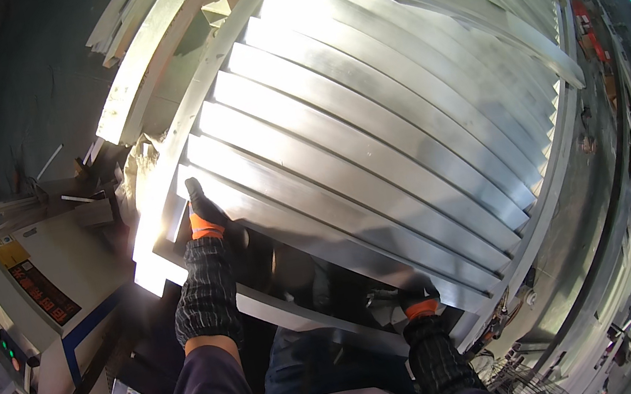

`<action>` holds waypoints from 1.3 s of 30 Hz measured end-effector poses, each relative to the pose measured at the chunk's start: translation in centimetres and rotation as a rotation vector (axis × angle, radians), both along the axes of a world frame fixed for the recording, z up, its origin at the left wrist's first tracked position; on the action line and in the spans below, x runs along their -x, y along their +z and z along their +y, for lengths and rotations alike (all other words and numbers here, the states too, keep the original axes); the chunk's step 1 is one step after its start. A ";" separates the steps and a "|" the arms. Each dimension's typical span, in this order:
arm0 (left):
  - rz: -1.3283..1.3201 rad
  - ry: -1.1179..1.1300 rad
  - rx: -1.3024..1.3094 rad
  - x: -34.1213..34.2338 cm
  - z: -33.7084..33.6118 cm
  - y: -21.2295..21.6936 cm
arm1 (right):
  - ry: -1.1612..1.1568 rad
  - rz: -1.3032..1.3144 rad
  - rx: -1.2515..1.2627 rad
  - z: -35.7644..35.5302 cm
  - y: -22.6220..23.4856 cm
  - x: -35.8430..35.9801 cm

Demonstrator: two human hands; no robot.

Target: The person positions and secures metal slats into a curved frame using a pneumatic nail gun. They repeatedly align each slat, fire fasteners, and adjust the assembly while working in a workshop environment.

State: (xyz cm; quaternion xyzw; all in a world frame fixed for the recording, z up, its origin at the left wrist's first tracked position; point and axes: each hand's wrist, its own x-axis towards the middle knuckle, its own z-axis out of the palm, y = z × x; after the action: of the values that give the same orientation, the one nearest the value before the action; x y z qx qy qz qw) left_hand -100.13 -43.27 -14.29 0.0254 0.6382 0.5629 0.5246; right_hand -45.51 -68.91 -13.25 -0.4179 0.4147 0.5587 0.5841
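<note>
A stack of long silver metal profiles (371, 128) lies side by side on a rack, running away from me. My left hand (204, 212), in a dark glove with an orange cuff, rests on the near end of the leftmost profile (265, 197). My right hand (414, 302), gloved the same way, grips the near end of a profile at the lower right of the stack; its fingers are mostly hidden under the metal. Both forearms wear dark knitted sleeves.
A grey machine with a control panel and coloured buttons (23, 308) stands at the left. More pale profiles (141, 67) lie stacked at the upper left. One loose profile (468, 10) lies across the stack's top right. A metal rail (565, 178) edges the rack's right.
</note>
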 end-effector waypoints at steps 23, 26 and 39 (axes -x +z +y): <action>-0.190 0.067 -0.071 -2.4 0.5 5.2 | 0.499 -0.233 0.345 3.4 7.7 -5.9; -0.172 0.071 -0.040 -2.5 0.4 5.5 | 0.495 -0.240 0.239 3.2 7.5 -5.7; -0.219 0.145 -0.031 -2.8 1.1 6.2 | 0.795 -0.478 0.095 0.8 5.3 -8.0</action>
State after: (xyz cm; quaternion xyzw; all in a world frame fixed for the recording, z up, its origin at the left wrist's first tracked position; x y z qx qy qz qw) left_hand -97.32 -42.13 -8.05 -0.0745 0.5683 0.6087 0.5486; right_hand -37.50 -68.10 -7.99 -0.6877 0.1014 0.6077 0.3839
